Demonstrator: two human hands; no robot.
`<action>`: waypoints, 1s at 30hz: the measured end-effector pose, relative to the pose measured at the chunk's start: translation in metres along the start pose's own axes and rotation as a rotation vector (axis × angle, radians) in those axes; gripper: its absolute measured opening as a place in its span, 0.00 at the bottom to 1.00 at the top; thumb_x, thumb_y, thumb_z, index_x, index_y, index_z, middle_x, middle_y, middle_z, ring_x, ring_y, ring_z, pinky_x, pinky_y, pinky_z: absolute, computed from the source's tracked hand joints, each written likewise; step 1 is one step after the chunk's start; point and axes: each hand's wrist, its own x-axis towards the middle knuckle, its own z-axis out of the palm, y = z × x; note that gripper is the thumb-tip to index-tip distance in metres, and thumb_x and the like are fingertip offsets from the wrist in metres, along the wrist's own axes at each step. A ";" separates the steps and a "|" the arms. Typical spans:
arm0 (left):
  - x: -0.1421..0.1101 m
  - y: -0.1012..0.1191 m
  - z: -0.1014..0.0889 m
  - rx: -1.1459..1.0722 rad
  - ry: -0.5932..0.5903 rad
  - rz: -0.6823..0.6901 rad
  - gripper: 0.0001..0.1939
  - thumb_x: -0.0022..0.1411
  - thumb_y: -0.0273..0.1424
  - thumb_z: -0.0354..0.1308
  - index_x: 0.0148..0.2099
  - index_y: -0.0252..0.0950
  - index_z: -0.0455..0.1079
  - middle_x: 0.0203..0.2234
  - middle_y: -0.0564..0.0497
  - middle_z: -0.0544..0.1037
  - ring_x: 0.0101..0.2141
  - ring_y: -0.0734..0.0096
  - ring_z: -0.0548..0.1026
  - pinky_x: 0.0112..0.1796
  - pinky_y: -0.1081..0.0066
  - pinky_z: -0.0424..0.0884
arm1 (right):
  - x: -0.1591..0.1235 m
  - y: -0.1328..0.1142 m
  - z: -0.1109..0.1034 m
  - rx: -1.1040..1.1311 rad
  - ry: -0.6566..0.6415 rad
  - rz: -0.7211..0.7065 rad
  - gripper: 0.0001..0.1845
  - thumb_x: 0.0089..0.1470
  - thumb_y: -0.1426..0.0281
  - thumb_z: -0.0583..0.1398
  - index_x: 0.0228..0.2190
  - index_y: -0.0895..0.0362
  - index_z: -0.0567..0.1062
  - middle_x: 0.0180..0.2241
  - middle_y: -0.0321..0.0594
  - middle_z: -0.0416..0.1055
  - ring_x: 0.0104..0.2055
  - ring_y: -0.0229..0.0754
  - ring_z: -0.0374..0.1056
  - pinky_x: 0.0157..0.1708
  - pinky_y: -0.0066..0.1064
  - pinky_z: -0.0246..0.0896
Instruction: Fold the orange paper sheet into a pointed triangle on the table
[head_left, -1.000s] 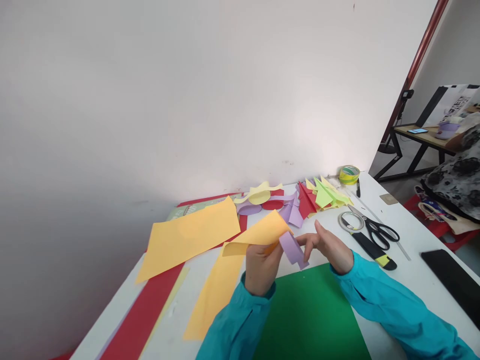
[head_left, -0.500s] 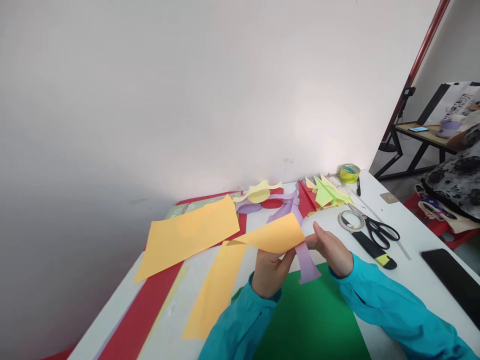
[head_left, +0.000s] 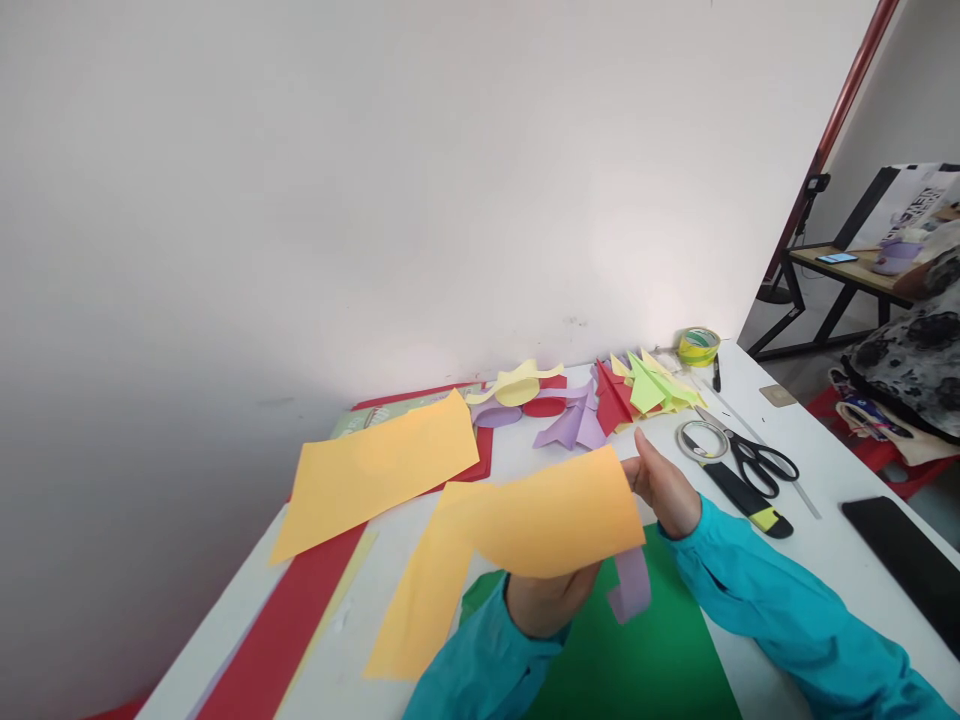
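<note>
My left hand [head_left: 553, 598] is closed around the underside of a curved orange paper sheet [head_left: 559, 512]; the paper hides most of its fingers. From beneath the sheet's right end hangs a curled purple paper strip [head_left: 632, 588]. Beside that end is my right hand [head_left: 667, 492], open, thumb raised apart from the fingers. Its fingertips reach behind the paper edge, so I cannot tell whether they touch it. A green sheet [head_left: 637, 650] lies below both hands. Another orange strip [head_left: 424, 600] lies left of my left hand.
A large orange sheet [head_left: 382, 480] and a red strip [head_left: 277, 635] lie on the left. Folded paper planes [head_left: 649, 385] are at the back. Tape [head_left: 699, 346], scissors [head_left: 761, 465], a box cutter [head_left: 750, 500] and a black flat object [head_left: 900, 560] are on the right.
My left hand has lowered slightly and tilted the orange sheet, so more of its broad face shows. The purple strip has swung down and right. My right hand has shifted slightly up.
</note>
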 end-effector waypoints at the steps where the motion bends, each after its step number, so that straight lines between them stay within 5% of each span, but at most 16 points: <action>1: 0.006 0.000 -0.001 -0.049 0.060 -0.007 0.09 0.60 0.34 0.58 0.42 0.44 0.77 0.37 0.51 0.81 0.38 0.62 0.78 0.46 0.63 0.73 | -0.002 -0.001 0.000 -0.030 -0.021 -0.018 0.45 0.48 0.34 0.44 0.21 0.60 0.79 0.28 0.49 0.77 0.43 0.55 0.71 0.52 0.47 0.56; 6: 0.039 -0.006 -0.004 -0.464 0.185 -0.608 0.10 0.52 0.38 0.65 0.30 0.36 0.79 0.24 0.49 0.80 0.28 0.62 0.77 0.30 0.65 0.76 | -0.015 -0.009 0.003 -0.280 -0.048 -0.112 0.48 0.56 0.41 0.34 0.19 0.54 0.80 0.42 0.44 0.75 0.51 0.52 0.65 0.59 0.46 0.45; 10: 0.044 -0.011 -0.001 -0.709 0.154 -0.814 0.10 0.45 0.36 0.69 0.27 0.34 0.78 0.21 0.49 0.78 0.27 0.61 0.76 0.29 0.66 0.74 | -0.016 -0.013 0.006 -0.350 0.001 -0.122 0.46 0.56 0.40 0.34 0.23 0.52 0.81 0.47 0.43 0.73 0.53 0.52 0.63 0.57 0.48 0.48; 14: 0.042 -0.009 0.000 -0.742 0.255 -0.805 0.08 0.43 0.34 0.69 0.25 0.35 0.77 0.22 0.51 0.77 0.30 0.63 0.75 0.30 0.68 0.73 | -0.010 -0.010 0.002 -0.336 0.069 -0.104 0.45 0.53 0.37 0.39 0.23 0.54 0.81 0.45 0.47 0.72 0.50 0.53 0.64 0.51 0.47 0.56; 18: 0.044 -0.006 -0.005 -0.655 0.319 -0.848 0.16 0.44 0.37 0.69 0.15 0.34 0.69 0.12 0.56 0.67 0.18 0.76 0.64 0.19 0.75 0.64 | -0.007 -0.009 -0.002 -0.317 0.125 -0.123 0.45 0.52 0.37 0.40 0.21 0.55 0.81 0.42 0.48 0.72 0.46 0.52 0.66 0.48 0.47 0.58; 25: 0.046 0.003 0.000 -0.707 -0.067 -0.721 0.14 0.50 0.40 0.66 0.23 0.33 0.77 0.17 0.49 0.75 0.23 0.66 0.73 0.23 0.71 0.70 | -0.016 -0.010 0.010 -0.145 -0.088 -0.095 0.41 0.51 0.37 0.46 0.29 0.58 0.81 0.32 0.46 0.76 0.37 0.47 0.69 0.46 0.44 0.60; 30: 0.045 0.007 0.004 -0.592 -0.132 -0.516 0.13 0.60 0.37 0.57 0.33 0.35 0.79 0.26 0.47 0.81 0.27 0.65 0.77 0.30 0.68 0.76 | -0.019 -0.012 0.014 -0.092 -0.096 -0.077 0.42 0.49 0.36 0.48 0.30 0.61 0.81 0.30 0.47 0.76 0.38 0.51 0.71 0.47 0.45 0.60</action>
